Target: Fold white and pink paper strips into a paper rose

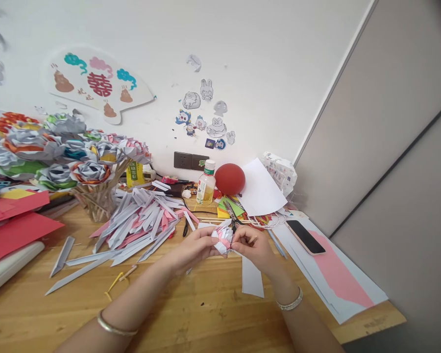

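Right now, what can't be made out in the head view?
All in the head view:
underside of the folded paper piece, covered by fingers of the left hand and right hand;
lower part of the scissors, behind the folded paper piece;
label print on the bottle, too small;
paper flower bunch, cut off by the left edge.

The strip pile (143, 220) lies left of the bottle (206, 182), the ball (230, 179) just right, the paper flower (222, 239) before it.
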A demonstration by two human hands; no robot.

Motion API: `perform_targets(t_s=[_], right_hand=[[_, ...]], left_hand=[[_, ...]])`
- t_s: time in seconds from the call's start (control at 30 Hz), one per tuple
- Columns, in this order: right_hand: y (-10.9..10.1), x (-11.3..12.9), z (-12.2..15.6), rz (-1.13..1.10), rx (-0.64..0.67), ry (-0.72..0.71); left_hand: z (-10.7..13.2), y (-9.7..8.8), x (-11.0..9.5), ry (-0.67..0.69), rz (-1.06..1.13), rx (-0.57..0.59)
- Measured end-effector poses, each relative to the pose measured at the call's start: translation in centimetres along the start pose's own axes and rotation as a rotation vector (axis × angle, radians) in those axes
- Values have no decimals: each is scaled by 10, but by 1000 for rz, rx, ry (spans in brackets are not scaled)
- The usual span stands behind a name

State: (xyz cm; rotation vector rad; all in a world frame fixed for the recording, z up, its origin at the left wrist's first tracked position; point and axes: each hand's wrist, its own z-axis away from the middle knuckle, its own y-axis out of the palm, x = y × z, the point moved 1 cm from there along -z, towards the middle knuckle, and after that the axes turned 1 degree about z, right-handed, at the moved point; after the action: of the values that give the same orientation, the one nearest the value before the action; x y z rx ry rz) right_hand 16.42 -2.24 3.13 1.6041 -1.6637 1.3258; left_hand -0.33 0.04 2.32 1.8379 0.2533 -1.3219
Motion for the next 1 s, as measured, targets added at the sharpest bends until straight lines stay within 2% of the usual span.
perform_targets(t_s=[0.17, 0.4, 0.63, 0.77, 1.0], right_hand=[[0, 2, -2, -103, 47, 77], [2, -3, -1, -135, 19, 146], [3, -3, -2, -68, 1, 132], [4, -1, -1, -98, -1, 89], [3, -1, 0, -58, -157, 73]], left_hand=[[0, -2, 1, -8, -30, 10], [0, -1, 0, 2, -20, 13], [0, 1, -1, -18, -8, -26], [0, 1, 0, -21, 52, 6], [0, -1, 1, -31, 154, -12]])
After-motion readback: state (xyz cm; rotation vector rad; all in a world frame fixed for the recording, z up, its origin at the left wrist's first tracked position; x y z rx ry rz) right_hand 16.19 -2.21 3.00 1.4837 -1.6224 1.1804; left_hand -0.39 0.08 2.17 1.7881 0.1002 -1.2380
